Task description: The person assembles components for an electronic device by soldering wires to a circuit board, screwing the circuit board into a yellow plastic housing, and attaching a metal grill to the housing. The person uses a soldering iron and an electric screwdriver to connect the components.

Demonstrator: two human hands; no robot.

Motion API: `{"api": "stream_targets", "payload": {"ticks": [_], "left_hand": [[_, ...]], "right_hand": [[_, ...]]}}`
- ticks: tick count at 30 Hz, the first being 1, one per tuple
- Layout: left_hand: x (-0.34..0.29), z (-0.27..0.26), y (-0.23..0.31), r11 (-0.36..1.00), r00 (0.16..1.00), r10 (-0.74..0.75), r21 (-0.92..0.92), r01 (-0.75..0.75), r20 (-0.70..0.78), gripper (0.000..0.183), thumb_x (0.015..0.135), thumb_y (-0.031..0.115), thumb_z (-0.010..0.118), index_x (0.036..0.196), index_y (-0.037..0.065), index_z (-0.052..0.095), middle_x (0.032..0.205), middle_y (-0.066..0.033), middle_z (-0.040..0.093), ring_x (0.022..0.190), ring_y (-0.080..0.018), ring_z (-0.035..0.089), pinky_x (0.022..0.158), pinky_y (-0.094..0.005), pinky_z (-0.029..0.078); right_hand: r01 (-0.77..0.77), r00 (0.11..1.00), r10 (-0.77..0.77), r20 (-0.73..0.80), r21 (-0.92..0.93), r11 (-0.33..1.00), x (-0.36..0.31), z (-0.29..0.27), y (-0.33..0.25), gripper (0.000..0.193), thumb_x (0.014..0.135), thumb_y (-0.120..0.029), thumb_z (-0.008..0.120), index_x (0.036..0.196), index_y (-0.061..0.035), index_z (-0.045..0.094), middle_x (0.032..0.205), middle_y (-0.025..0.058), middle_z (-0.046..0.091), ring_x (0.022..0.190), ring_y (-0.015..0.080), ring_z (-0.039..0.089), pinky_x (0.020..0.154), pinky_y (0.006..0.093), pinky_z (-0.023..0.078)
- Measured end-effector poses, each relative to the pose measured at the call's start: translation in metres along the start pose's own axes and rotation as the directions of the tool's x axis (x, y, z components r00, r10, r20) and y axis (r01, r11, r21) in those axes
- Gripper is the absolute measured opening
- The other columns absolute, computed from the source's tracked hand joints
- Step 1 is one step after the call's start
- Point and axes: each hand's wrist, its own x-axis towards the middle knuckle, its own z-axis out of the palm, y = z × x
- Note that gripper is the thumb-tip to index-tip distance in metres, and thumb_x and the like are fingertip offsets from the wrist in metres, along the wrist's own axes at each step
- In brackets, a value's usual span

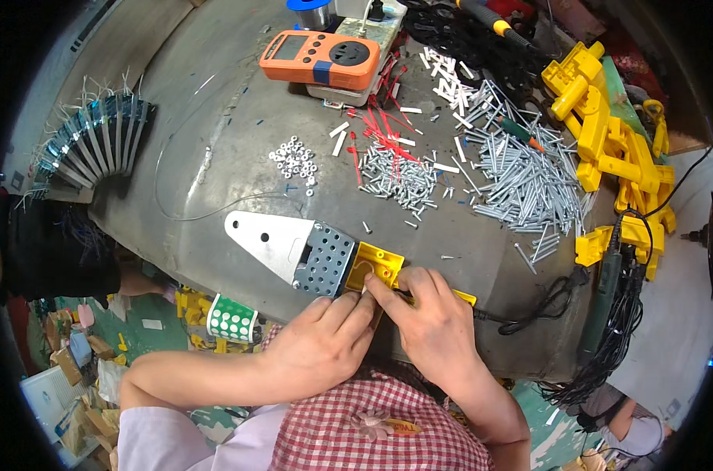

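Observation:
In front of me lies a yellow plastic housing [385,257], its hollow side facing up, joined to a dark perforated metal cover [327,261] and a tapered silver metal plate [266,241]. My left hand [325,339] is closed at the near edge of the housing, its fingertips pinched by a tiny whitish bit I cannot make out. From the other side my right hand [435,326] bends over the housing's handle part, closed on it, index fingertip reaching inside. A black power cord [521,320] runs off rightward from the handle end. The fingers hide part of the inside.
Loose screws [525,177], short screws [399,180], white nuts [293,159] and white sleeves [450,74] lie beyond. An orange meter [321,60] stands at the back. Yellow housings [607,149] pile up right; silver plates [97,141] stand left. A green dotted cup [231,319] is near my left forearm.

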Motion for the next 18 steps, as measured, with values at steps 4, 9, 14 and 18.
{"api": "stream_targets", "payload": {"ticks": [4,9,14,18], "left_hand": [[-0.006,-0.003,0.0,0.994,0.999,0.027,0.108,-0.029,0.02,0.033,0.073,0.02,0.052,0.095,-0.003,0.062,0.112,-0.0188,0.056,0.103,-0.0276,0.052,0.082,-0.034,0.041],[-0.011,0.003,0.001,0.997,1.0,0.012,0.077,-0.011,-0.012,0.034,0.074,0.021,0.052,0.098,-0.002,0.062,0.112,-0.0173,0.057,0.107,-0.0275,0.05,0.084,-0.0349,0.039],[-0.006,0.007,0.001,0.999,0.999,0.009,0.04,-0.007,-0.042,0.031,0.071,0.02,0.055,0.094,0.001,0.062,0.113,-0.0166,0.056,0.108,-0.0276,0.05,0.084,-0.0389,0.039],[-0.011,0.01,0.0,0.998,0.999,-0.041,-0.047,0.039,-0.034,0.037,0.064,0.021,0.062,0.095,0.001,0.061,0.12,-0.0175,0.053,0.108,-0.0288,0.05,0.085,-0.0461,0.037]], "right_hand": [[-0.061,0.996,0.052,0.078,0.117,0.991,0.008,-0.003,-0.003,0.036,0.072,-0.007,0.055,0.108,-0.0072,0.062,0.09,0.0071,0.051,0.081,0.0215,0.053,0.066,0.0324,0.049],[0.055,0.998,-0.06,0.036,0.12,0.991,0.02,0.006,0.0,0.028,0.072,-0.008,0.056,0.099,-0.004,0.063,0.089,0.0073,0.052,0.086,0.0246,0.051,0.075,0.0367,0.042],[0.019,0.999,-0.023,0.041,0.097,0.995,0.02,0.005,0.007,0.021,0.073,-0.013,0.055,0.091,-0.0048,0.063,0.09,0.008,0.053,0.091,0.0241,0.05,0.077,0.0359,0.039],[-0.008,0.999,0.023,-0.045,0.308,0.951,0.02,-0.004,0.01,0.027,0.072,-0.002,0.056,0.098,-0.0061,0.062,0.093,0.009,0.055,0.091,0.0275,0.053,0.081,0.0376,0.043]]}}
